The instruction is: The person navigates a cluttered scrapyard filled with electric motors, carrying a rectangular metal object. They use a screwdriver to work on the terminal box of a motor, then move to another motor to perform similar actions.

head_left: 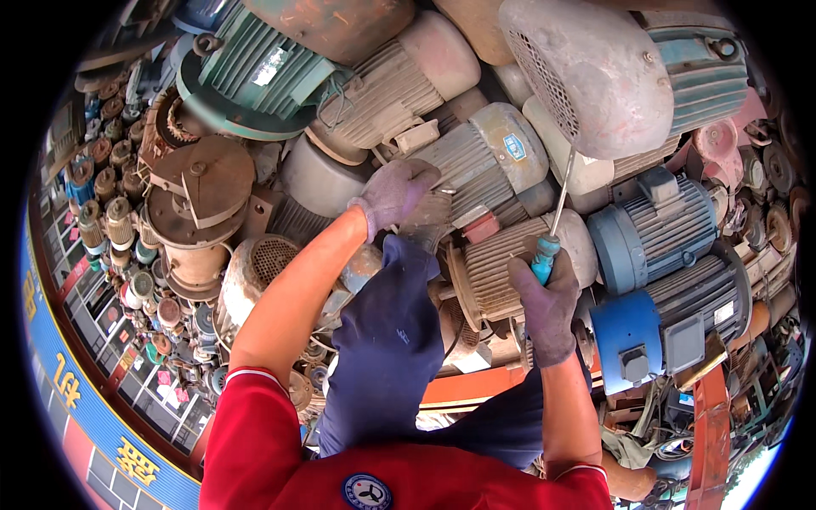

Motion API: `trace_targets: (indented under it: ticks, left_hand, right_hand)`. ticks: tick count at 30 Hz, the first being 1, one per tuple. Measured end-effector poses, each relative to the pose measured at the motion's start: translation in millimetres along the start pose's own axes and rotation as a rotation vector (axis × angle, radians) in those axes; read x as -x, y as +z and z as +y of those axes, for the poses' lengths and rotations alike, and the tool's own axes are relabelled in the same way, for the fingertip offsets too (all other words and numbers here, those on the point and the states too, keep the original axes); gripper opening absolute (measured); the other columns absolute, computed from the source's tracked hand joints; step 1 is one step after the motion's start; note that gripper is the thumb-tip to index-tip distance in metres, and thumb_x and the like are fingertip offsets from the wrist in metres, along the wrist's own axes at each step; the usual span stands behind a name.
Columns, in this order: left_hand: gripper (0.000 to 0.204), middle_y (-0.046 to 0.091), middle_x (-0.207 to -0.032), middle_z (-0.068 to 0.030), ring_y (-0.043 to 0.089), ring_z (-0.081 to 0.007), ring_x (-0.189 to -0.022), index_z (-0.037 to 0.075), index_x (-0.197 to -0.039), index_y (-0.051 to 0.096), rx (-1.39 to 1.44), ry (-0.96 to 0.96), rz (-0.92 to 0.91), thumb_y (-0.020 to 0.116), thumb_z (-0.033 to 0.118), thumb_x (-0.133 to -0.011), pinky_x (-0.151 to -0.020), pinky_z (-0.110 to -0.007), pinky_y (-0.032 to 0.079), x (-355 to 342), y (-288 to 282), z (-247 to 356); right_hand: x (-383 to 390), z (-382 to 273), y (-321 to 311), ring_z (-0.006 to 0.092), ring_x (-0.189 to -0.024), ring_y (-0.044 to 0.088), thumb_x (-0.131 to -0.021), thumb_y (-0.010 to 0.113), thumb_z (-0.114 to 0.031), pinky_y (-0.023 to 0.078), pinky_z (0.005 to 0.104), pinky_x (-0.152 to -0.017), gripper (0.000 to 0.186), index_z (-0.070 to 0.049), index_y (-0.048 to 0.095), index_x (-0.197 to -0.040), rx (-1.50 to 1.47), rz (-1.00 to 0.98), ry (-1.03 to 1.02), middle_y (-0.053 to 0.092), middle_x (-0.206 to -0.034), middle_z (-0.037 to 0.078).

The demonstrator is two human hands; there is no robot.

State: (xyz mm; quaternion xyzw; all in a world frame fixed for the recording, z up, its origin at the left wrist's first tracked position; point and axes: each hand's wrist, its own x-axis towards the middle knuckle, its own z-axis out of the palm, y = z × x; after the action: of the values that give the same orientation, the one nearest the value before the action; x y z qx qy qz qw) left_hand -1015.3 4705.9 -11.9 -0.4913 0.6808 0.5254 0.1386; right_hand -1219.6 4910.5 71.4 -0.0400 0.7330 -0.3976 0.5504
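Observation:
My right hand (548,297), in a purple-grey work glove, is closed round the teal handle of a screwdriver (545,255). Its long thin shaft points up and away, and the far end meets the lower edge of a big pale fan cover (595,76). Beneath the tool lies a dusty finned motor (497,276). My left hand (398,194), gloved alike, has its fingers curled beside a grey finned motor (459,161) with a blue label. A small thin piece shows near those fingertips; what they hold, if anything, cannot be made out.
Old electric motors are heaped all round: a green one (263,72) at upper left, a blue-ended one (627,340) and a grey-blue one (650,229) at right. A rusty flanged unit (191,221) stands left. An orange-red beam (476,384) runs below, near my legs.

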Motion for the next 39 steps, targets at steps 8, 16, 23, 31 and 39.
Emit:
trace_targets:
  ticks: [8,16,23,31,39]
  left_hand:
    - [0.035,0.074,-0.118,-0.0185,0.071,-0.041,-0.109,0.009,-0.131,0.062,-0.715,-0.112,-0.055,0.049,0.026,-0.102,-0.094,-0.05,0.055,-136,35,-111]
    - [0.032,0.078,-0.108,-0.0152,0.075,-0.0331,-0.104,0.008,-0.127,0.067,-0.976,-0.091,-0.275,0.057,0.017,-0.098,-0.082,-0.047,0.059,-226,53,-98]
    - [0.031,0.079,-0.105,-0.0143,0.076,-0.0312,-0.103,0.005,-0.126,0.066,-0.912,-0.032,-0.141,0.056,0.017,-0.099,-0.081,-0.046,0.06,-213,55,-109]
    - [0.036,0.077,-0.102,-0.0172,0.075,-0.0334,-0.096,0.007,-0.132,0.057,-0.905,0.103,0.016,0.054,0.014,-0.097,-0.078,-0.049,0.058,-186,52,-150]
    - [0.062,0.075,-0.097,-0.0154,0.073,-0.0353,-0.088,0.016,-0.149,0.046,-0.832,0.214,0.004,0.065,0.019,-0.09,-0.074,-0.049,0.057,-154,8,-180]
  right_hand:
    - [-73,66,43,0.0093,-0.075,0.055,-0.088,0.079,-0.017,0.05,0.0314,-0.07,0.028,0.0,0.068,-0.107,0.209,-0.046,0.018,0.065,-0.082,0.003]
    - [-123,79,72,0.0177,-0.07,0.062,-0.087,0.079,-0.021,0.052,0.0379,-0.068,0.031,0.002,0.063,-0.101,0.282,0.02,-0.058,0.066,-0.076,0.011]
    - [-144,129,83,0.0249,-0.071,0.064,-0.087,0.078,-0.024,0.052,0.041,-0.069,0.035,0.003,0.063,-0.103,0.236,-0.016,0.017,0.066,-0.077,0.017]
    - [-151,106,90,0.039,-0.075,0.066,-0.086,0.08,-0.026,0.052,0.045,-0.07,0.037,0.001,0.06,-0.099,0.402,-0.036,-0.021,0.065,-0.08,0.024]
    - [-167,126,119,0.0416,-0.079,0.067,-0.086,0.079,-0.026,0.053,0.0462,-0.073,0.036,0.0,0.061,-0.104,0.335,-0.05,0.0,0.067,-0.082,0.023]
